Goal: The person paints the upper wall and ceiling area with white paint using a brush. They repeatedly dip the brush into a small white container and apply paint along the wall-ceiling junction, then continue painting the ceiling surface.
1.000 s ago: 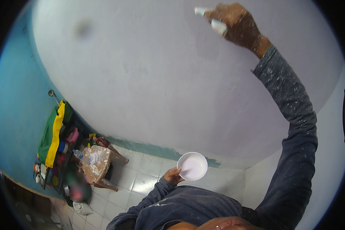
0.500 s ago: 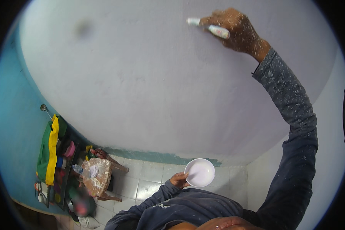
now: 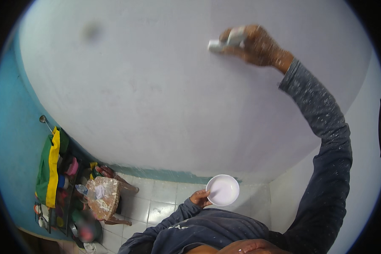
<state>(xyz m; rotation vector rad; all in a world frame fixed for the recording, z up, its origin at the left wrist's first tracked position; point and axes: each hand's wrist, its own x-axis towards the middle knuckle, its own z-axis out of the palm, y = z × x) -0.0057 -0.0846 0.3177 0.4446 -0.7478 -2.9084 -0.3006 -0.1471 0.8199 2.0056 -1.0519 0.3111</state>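
**Right hand pressing white tool to wall, left holding bowl**

Right hand (image 3: 258,44) is gripping a small white tool (image 3: 224,42) at about 1 o'clock, fingers clamped on it, its tip touching the pale wall (image 3: 156,93). Left hand (image 3: 200,197) is holding a white bowl (image 3: 222,190) by its rim at 6 o'clock. Hands are sitting well apart. A plaster-spattered stool (image 3: 103,197) is standing on the tiled floor (image 3: 156,199) at 7 o'clock, beside a cluttered rack (image 3: 59,178).

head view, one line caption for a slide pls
Right hand presses a white tool to the pale wall; left hand holds a white bowl.
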